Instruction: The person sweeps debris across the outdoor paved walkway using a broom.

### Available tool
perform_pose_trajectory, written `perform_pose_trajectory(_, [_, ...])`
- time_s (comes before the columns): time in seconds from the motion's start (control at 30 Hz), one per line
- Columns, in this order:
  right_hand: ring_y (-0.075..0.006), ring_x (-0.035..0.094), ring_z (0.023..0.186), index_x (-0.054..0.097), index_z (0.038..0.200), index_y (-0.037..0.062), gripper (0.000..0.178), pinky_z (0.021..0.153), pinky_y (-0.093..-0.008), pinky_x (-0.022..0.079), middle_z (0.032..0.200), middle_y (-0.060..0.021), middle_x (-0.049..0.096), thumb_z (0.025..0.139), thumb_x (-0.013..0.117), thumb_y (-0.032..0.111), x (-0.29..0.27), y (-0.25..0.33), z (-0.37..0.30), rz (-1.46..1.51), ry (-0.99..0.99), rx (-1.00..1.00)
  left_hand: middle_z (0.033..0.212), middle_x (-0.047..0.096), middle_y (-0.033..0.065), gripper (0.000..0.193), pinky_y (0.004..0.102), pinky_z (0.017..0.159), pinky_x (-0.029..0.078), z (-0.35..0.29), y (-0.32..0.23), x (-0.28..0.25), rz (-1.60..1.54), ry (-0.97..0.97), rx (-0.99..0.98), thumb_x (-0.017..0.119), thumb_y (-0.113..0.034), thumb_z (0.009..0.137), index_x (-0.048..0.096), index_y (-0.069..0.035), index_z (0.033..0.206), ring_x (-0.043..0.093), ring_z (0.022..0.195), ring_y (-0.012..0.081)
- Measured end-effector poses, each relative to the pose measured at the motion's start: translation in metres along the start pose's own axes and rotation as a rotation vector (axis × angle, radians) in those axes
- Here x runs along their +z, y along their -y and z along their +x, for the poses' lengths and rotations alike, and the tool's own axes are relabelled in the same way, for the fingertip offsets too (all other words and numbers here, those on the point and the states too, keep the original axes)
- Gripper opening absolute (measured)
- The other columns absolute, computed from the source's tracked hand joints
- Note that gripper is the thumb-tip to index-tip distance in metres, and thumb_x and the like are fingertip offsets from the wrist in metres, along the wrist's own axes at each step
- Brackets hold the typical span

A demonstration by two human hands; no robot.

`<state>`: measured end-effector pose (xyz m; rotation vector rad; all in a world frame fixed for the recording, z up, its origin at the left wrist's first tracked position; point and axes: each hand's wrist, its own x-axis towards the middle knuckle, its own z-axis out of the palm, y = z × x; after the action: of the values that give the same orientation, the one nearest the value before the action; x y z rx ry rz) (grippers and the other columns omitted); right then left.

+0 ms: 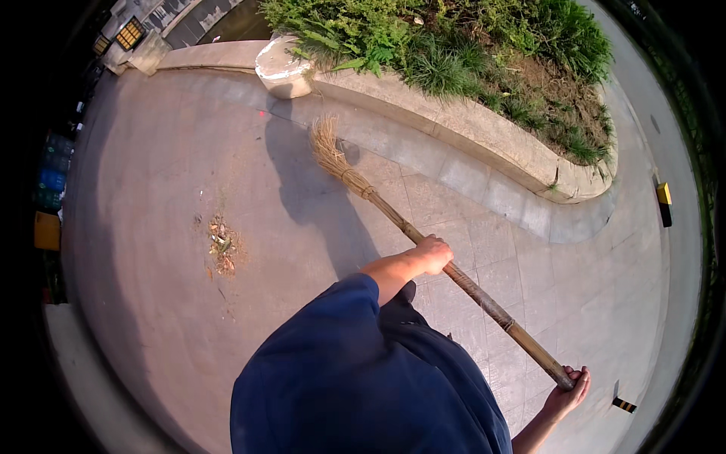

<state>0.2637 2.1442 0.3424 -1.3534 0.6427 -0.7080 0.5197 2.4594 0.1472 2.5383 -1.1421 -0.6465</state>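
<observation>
A straw broom with a long bamboo handle slants across the view from upper left to lower right. Around the middle of the handle my left hand is closed, the arm reaching out of a dark blue sleeve. My right hand grips the end of the handle at lower right. The tan bristles are at the far end, over the paving near the planter; whether they touch the ground I cannot tell. To their left lies a small heap of dry leaves and litter on the paving.
A stone planter wall with grass and shrubs curves along the far right. A round white-topped stone post stands at its left end. Blue and green containers line the left edge. Yellow-and-black markers stand at right. My shadow falls ahead.
</observation>
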Motion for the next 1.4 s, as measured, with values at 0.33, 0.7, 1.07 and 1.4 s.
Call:
perform_pose_trajectory(0.33, [-0.0184, 0.053, 0.066, 0.053, 0.101, -0.0039, 0.027, 0.067, -0.0309, 0.046, 0.066, -0.0041, 0.048, 0.088, 0.049, 0.019, 0.024, 0.051, 0.057, -0.064, -0.072, -0.170, 0.077, 0.061, 0.0092, 0.012, 0.0391, 0.073, 0.045, 0.067, 0.002, -0.059, -0.103, -0.009, 0.067, 0.057, -0.007, 0.061, 0.061, -0.008, 0.073, 0.058, 0.083, 0.0269])
perform_pose_trajectory(0.7, [-0.0127, 0.043, 0.067, 0.053, 0.112, 0.0031, 0.030, 0.065, -0.0242, 0.040, 0.067, 0.0002, 0.038, 0.088, 0.046, 0.021, 0.021, 0.142, 0.097, -0.084, -0.149, -0.239, 0.070, 0.062, 0.0140, 0.012, 0.0394, 0.061, 0.049, 0.038, -0.008, -0.128, -0.244, 0.091, 0.415, 0.054, -0.007, 0.059, 0.062, -0.003, 0.067, 0.062, 0.071, 0.0292])
perform_pose_trajectory(1.07, [-0.0117, 0.045, 0.073, 0.052, 0.115, 0.0055, 0.032, 0.074, -0.0253, 0.040, 0.071, 0.0012, 0.039, 0.086, 0.048, 0.019, 0.103, 0.224, 0.114, -0.320, -0.301, -0.314, 0.078, 0.063, 0.0120, 0.014, 0.0384, 0.069, 0.048, 0.082, 0.021, -0.183, -0.281, 0.005, 0.438, 0.057, -0.012, 0.063, 0.064, -0.006, 0.074, 0.060, 0.080, 0.0278])
perform_pose_trajectory(1.4, [-0.0121, 0.045, 0.067, 0.052, 0.112, 0.0016, 0.031, 0.068, -0.0257, 0.041, 0.067, 0.0003, 0.041, 0.088, 0.048, 0.021, 0.130, 0.105, 0.211, -0.153, 0.053, -0.163, 0.071, 0.062, 0.0140, 0.011, 0.0406, 0.063, 0.048, 0.082, 0.070, -0.151, -0.286, 0.009, 0.225, 0.055, -0.009, 0.062, 0.062, -0.004, 0.069, 0.060, 0.074, 0.0297])
